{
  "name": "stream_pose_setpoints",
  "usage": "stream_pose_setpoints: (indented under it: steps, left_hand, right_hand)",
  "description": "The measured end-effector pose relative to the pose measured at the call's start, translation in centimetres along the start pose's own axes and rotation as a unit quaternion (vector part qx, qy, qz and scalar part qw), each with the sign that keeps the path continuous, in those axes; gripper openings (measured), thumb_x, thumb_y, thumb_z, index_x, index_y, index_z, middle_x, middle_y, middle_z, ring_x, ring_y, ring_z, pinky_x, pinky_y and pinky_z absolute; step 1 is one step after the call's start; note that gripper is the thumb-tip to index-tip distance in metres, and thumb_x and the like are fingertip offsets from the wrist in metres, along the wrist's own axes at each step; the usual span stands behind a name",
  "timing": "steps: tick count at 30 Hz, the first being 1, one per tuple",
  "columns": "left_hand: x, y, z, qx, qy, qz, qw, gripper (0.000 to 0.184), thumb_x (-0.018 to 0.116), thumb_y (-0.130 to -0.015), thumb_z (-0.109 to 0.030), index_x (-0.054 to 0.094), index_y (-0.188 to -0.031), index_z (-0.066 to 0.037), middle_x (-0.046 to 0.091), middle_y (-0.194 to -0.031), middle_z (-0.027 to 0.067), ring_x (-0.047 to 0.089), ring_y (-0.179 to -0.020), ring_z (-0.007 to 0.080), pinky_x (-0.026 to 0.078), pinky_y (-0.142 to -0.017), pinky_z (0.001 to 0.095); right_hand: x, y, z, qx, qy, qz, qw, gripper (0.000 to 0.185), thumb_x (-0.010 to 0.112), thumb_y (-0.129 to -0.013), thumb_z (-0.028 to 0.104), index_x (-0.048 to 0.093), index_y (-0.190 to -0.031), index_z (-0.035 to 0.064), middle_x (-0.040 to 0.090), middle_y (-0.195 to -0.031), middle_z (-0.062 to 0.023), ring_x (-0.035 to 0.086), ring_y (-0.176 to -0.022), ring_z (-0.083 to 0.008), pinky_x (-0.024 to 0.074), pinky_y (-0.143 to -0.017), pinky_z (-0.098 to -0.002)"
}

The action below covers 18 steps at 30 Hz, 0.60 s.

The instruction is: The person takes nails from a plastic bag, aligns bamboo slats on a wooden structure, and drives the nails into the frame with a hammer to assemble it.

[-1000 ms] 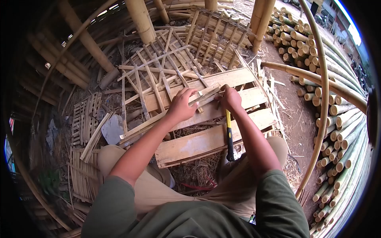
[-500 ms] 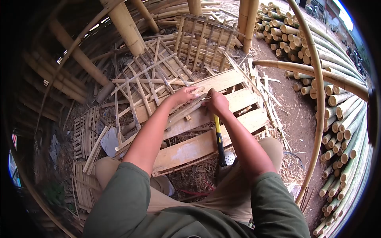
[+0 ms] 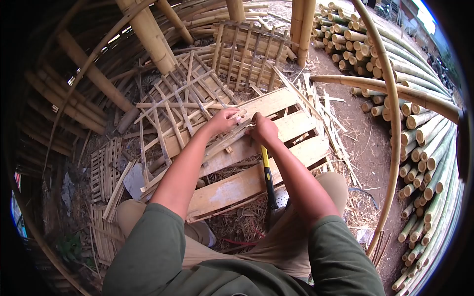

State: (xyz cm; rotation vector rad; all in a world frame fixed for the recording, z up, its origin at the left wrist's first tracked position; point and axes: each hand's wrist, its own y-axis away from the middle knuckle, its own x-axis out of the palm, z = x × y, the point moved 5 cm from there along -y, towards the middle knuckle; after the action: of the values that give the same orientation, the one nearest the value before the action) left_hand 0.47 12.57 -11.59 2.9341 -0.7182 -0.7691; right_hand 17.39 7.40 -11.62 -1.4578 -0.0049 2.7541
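Observation:
My left hand (image 3: 224,121) is closed round thin bamboo strips (image 3: 228,140) above a low bench of wooden planks (image 3: 229,188). Close beside it, my right hand (image 3: 264,129) has its fingers curled at the right end of the same strips. A hammer (image 3: 267,172) with a yellow and black handle hangs down below my right hand, its head hidden by the hand. Whether the right fingers grip the hammer or only the strips is hard to tell.
Lattices of bamboo strips (image 3: 249,56) lie beyond the bench. A long bamboo pole (image 3: 380,85) and a curved one (image 3: 393,123) stand at the right, before a large stack of bamboo poles (image 3: 423,133). Thick posts (image 3: 150,39) rise behind. Loose strips litter the ground.
Both hands have come closer together on the strips, and the strips have turned to run down to the left. The view has shifted, so the surroundings sit slightly differently.

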Motion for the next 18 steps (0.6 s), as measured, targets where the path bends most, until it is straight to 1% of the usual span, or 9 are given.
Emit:
stream_pose_setpoints:
  steps: [2,3,5,9,11,12,14,18]
  left_hand:
    - [-0.4,-1.0,0.9,0.147,-0.064,-0.002,0.987,0.048,0.063,-0.094,-0.026,0.053,-0.133,0.000,0.058,-0.130,0.0115,0.060,-0.097,0.0132,0.048,-0.088,0.0277]
    - [-0.6,-1.0,0.7,0.147,-0.063,-0.003,0.987,0.048,0.063,-0.094,-0.026,0.053,-0.133,0.000,0.058,-0.130,0.0115,0.060,-0.097,0.0132,0.048,-0.088,0.0277]
    - [-0.5,-1.0,1.1,0.085,-0.019,0.029,0.996,0.048,0.063,-0.095,-0.026,0.053,-0.132,0.002,0.057,-0.133,0.0129,0.054,-0.118,0.0183,0.038,-0.104,0.0293]
    - [-0.5,-0.2,-0.3,0.056,-0.033,0.052,0.997,0.049,0.064,-0.094,-0.028,0.055,-0.130,0.002,0.059,-0.130,0.0141,0.053,-0.119,0.0172,0.040,-0.103,0.0298]
    - [0.1,0.7,-2.1,0.110,-0.137,0.091,0.980,0.050,0.065,-0.092,-0.030,0.055,-0.129,0.002,0.062,-0.126,0.0148,0.056,-0.115,0.0161,0.042,-0.100,0.0303]
    - [0.3,0.7,-2.0,0.110,-0.136,0.091,0.980,0.050,0.065,-0.092,-0.030,0.055,-0.129,0.002,0.062,-0.126,0.0148,0.056,-0.115,0.0161,0.042,-0.100,0.0303]
    - [0.2,0.6,-1.8,0.100,-0.086,0.053,0.990,0.049,0.069,-0.090,-0.031,0.060,-0.123,0.003,0.065,-0.120,0.0165,0.059,-0.110,0.0178,0.044,-0.097,0.0319]
    - [0.2,-0.3,-0.1,0.106,-0.049,0.030,0.993,0.046,0.069,-0.090,-0.030,0.062,-0.121,0.003,0.066,-0.117,0.0160,0.060,-0.107,0.0167,0.046,-0.095,0.0319]
  right_hand:
    - [-0.1,0.1,0.1,-0.006,0.000,-0.003,1.000,0.052,0.083,-0.069,0.036,0.058,-0.104,0.0083,0.068,-0.089,-0.0161,0.066,-0.087,-0.0352,0.0500,-0.072,-0.0451]
    - [-0.1,0.0,0.1,-0.007,0.001,-0.003,1.000,0.052,0.083,-0.069,0.036,0.058,-0.104,0.0083,0.068,-0.089,-0.0161,0.066,-0.087,-0.0352,0.0500,-0.072,-0.0451]
    - [0.0,0.0,0.0,-0.006,0.004,0.003,1.000,0.052,0.083,-0.069,0.036,0.058,-0.105,0.0083,0.068,-0.089,-0.0164,0.066,-0.087,-0.0354,0.0499,-0.072,-0.0452]
    - [0.1,0.0,0.0,-0.003,0.001,0.002,1.000,0.052,0.083,-0.069,0.036,0.057,-0.105,0.0086,0.068,-0.090,-0.0166,0.066,-0.087,-0.0359,0.0498,-0.072,-0.0455]
    - [0.0,0.0,0.0,0.004,0.000,0.009,1.000,0.052,0.083,-0.070,0.037,0.057,-0.105,0.0087,0.068,-0.090,-0.0165,0.066,-0.088,-0.0361,0.0498,-0.072,-0.0457]
    - [0.0,0.0,0.0,0.004,0.000,0.009,1.000,0.052,0.083,-0.070,0.037,0.057,-0.105,0.0087,0.068,-0.090,-0.0165,0.066,-0.088,-0.0361,0.0498,-0.072,-0.0457]
    - [0.0,0.0,0.0,-0.001,0.002,0.003,1.000,0.052,0.082,-0.070,0.037,0.057,-0.106,0.0089,0.068,-0.090,-0.0163,0.066,-0.088,-0.0362,0.0498,-0.072,-0.0457]
    - [-0.1,0.0,0.0,0.000,-0.002,0.009,1.000,0.052,0.082,-0.070,0.037,0.057,-0.106,0.0090,0.068,-0.091,-0.0163,0.066,-0.088,-0.0363,0.0498,-0.073,-0.0457]
